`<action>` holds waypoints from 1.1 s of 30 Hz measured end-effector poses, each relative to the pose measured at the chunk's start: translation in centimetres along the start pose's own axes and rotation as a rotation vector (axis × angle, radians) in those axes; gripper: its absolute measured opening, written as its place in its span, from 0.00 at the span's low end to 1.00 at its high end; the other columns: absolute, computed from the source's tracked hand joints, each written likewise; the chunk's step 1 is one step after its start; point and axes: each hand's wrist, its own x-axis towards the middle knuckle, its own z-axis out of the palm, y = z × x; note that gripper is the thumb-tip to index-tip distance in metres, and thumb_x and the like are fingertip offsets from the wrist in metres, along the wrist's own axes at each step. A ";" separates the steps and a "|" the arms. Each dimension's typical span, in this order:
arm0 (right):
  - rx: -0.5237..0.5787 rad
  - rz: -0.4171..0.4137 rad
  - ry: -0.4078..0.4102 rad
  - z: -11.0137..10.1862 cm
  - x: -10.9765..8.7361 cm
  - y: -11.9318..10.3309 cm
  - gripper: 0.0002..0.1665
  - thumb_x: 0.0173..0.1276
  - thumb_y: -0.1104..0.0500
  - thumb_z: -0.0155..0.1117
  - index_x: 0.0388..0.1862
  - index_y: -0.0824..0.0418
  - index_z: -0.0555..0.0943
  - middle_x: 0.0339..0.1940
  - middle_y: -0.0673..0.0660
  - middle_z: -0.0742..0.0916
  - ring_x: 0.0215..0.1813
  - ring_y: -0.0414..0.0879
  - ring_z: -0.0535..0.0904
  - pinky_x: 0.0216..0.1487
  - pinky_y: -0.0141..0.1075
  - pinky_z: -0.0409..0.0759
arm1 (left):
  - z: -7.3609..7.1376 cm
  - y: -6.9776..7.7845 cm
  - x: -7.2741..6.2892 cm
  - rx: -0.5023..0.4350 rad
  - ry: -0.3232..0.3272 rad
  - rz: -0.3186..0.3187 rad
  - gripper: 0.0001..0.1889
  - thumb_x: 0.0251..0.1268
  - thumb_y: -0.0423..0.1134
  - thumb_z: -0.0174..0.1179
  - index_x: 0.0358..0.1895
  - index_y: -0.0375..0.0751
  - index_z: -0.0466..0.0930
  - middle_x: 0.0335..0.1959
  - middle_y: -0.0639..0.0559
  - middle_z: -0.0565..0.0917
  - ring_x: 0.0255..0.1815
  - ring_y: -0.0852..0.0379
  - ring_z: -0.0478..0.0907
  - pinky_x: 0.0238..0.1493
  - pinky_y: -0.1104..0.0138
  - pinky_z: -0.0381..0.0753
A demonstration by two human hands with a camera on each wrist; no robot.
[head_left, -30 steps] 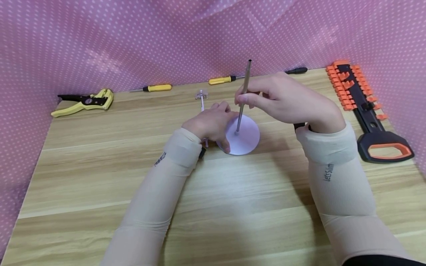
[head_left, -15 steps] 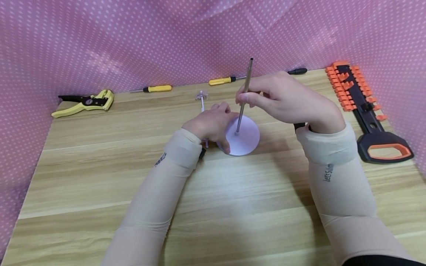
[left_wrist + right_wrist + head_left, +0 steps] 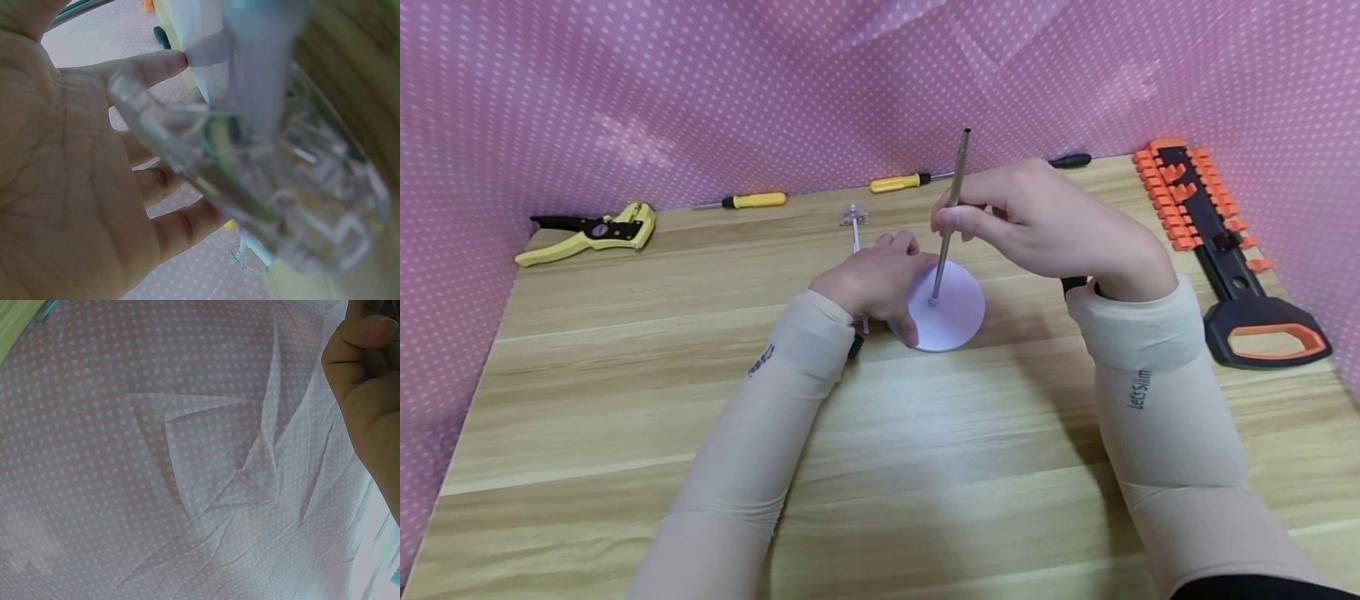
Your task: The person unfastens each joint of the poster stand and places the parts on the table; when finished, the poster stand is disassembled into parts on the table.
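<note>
A pink dotted curtain point(image 3: 760, 92) hangs behind a wood-grain bench point(image 3: 925, 517), where two hands work a little beyond the middle. Over the last second very little changes: the upper end of the metal rod point(image 3: 960, 162) sits a touch higher and farther right in the head view, while the pale disc point(image 3: 958, 308) below it keeps its place on the bench. The left hand point(image 3: 876, 275) holds the disc by its left side, thumb at the near edge and index finger at the far edge, spread wide around the rim. The right hand point(image 3: 1045, 221) pinches the rod partway up, thumb and fingers brought close together; the right wrist view cuts off the fingertips. The rod leans slightly, its lower end at the disc's middle; whether it sits in a hole or only touches, I cannot tell. Such a small shift suggests the work stands at the same point: one hand steadies the disc, the other keeps the rod on its centre. A clear stand point(image 3: 853, 217) lies just left of the disc, partly hidden by the left hand. Pliers point(image 3: 643, 225) and two yellow screwdrivers point(image 3: 760, 200) lie toward the back, a rack point(image 3: 1208, 208) at the right.
</note>
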 end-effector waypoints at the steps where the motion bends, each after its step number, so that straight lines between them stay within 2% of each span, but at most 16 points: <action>1: 0.001 0.003 -0.001 0.0 0.0 0.0 0.13 0.84 0.55 0.58 0.43 0.52 0.89 0.30 0.46 0.84 0.26 0.42 0.70 0.33 0.35 0.71 | 0.0 0.0 0.0 0.000 0.000 0.001 0.64 0.42 0.55 0.87 0.86 0.57 0.58 0.68 0.50 0.66 0.64 0.52 0.62 0.68 0.56 0.73; 4: 0.011 0.009 0.025 -0.1 0.0 -0.2 0.13 0.84 0.57 0.58 0.43 0.54 0.89 0.32 0.46 0.87 0.29 0.41 0.75 0.34 0.33 0.72 | 0.0 0.0 0.1 0.008 0.002 0.004 0.64 0.42 0.56 0.88 0.85 0.56 0.59 0.68 0.49 0.66 0.65 0.51 0.63 0.69 0.55 0.73; 8: 0.021 0.031 0.102 -0.7 -0.4 -0.6 0.14 0.84 0.59 0.58 0.44 0.54 0.90 0.34 0.47 0.91 0.36 0.40 0.83 0.36 0.30 0.74 | 0.0 0.1 0.1 0.018 0.008 0.003 0.64 0.41 0.56 0.88 0.85 0.54 0.60 0.70 0.49 0.66 0.67 0.50 0.63 0.70 0.54 0.73; 11: 0.017 0.051 0.136 -1.1 -0.7 -0.7 0.15 0.84 0.60 0.57 0.44 0.54 0.91 0.35 0.48 0.92 0.38 0.40 0.85 0.39 0.29 0.74 | 0.0 0.1 0.2 0.009 0.011 -0.004 0.65 0.40 0.55 0.88 0.85 0.54 0.60 0.70 0.49 0.66 0.67 0.50 0.63 0.70 0.54 0.74; 21: -0.010 0.070 0.110 -1.3 -0.7 -0.5 0.16 0.86 0.57 0.54 0.45 0.56 0.90 0.38 0.47 0.92 0.39 0.39 0.85 0.45 0.29 0.78 | 0.2 0.1 0.2 0.013 0.021 -0.007 0.64 0.40 0.55 0.88 0.85 0.54 0.61 0.69 0.50 0.66 0.67 0.51 0.63 0.70 0.55 0.73; 33: -0.030 0.109 0.113 -1.0 -0.6 -0.5 0.17 0.86 0.55 0.54 0.41 0.56 0.89 0.32 0.50 0.89 0.39 0.40 0.83 0.40 0.30 0.75 | 0.1 0.0 0.2 0.012 0.013 0.003 0.65 0.39 0.55 0.89 0.85 0.53 0.60 0.68 0.49 0.65 0.66 0.50 0.63 0.68 0.54 0.74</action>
